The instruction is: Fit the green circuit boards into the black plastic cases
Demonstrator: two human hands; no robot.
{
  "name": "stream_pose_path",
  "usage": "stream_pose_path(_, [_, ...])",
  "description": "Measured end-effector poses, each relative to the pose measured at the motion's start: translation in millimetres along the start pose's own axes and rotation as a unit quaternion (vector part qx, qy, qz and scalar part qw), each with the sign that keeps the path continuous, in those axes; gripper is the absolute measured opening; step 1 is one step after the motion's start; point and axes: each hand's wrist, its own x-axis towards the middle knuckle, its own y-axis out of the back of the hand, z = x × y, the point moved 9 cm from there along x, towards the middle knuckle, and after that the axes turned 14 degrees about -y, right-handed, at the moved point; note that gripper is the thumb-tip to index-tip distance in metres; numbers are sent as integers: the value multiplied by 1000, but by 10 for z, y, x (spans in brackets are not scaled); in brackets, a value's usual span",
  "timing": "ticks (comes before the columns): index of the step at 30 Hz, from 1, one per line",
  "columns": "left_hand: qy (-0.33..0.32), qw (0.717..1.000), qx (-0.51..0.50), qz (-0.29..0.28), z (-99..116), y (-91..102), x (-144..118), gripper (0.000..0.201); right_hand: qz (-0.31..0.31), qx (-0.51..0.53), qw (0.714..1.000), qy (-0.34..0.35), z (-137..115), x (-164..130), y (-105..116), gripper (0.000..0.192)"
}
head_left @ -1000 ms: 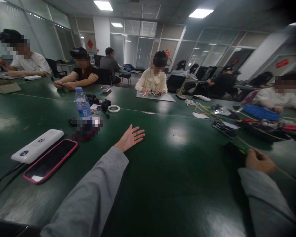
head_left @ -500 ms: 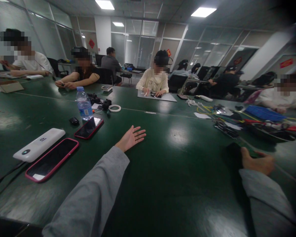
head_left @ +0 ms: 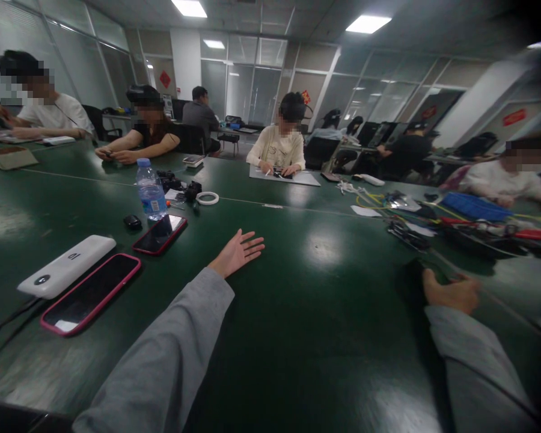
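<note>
Nearby, left hand point(head_left: 237, 253) open-palmed on green table point(head_left: 324, 313), red phone point(head_left: 159, 234) just left of it

table point(head_left: 342, 337): glossy green, smooth, reflects ceiling lights | sleeves point(head_left: 171, 361): grey matt cloth | phone point(head_left: 90, 293): glossy black glass, pink rim | power bank point(head_left: 67, 273): white plastic, satin | bottle point(head_left: 151, 191): clear plastic, paper label, perhaps | walls point(head_left: 243, 78): glass panels

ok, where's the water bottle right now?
In the head view the water bottle stands upright on the green table, left of centre, just behind the red-cased phone and well beyond the open left hand.
</note>
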Motion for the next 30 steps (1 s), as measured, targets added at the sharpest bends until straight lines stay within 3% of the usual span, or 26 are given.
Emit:
stream_pose_path(2, [0,1000,1,2,-5,3,4,54,-45,-35,998,-18,-187,-240,-68,70])
stream_pose_path(9, [-50,998,19,34,56,96,57,46,-171,-22,974,149,-1420,-1687,-484,52])
stream_pose_path(11, [-66,996,31,52,89,159,77,41,-242,34,932,266,-1816,-2275,-528,51])
stream_pose_path(13, [-75,994,45,69,120,212,90,37,-307,90,875,364,-2119,-2851,-426,50])
stream_pose_path(17, [-81,991,64,86,154,214,83,33,-390,151,774,476,-2415,-3632,-46,47])
stream_pose_path(19, [-76,991,71,81,145,162,71,34,-401,157,754,496,-2448,-3773,73,47])
stream_pose_path(21, [-73,992,82,68,132,98,60,35,-399,155,754,498,-2441,-3794,100,49])
stream_pose_path(26, [-80,990,109,50,129,36,51,32,-384,152,792,449,-2373,-3635,-9,62])
stream_pose_path(30, [-83,989,115,44,127,47,55,33,-391,148,802,427,-2353,-3578,-62,55])
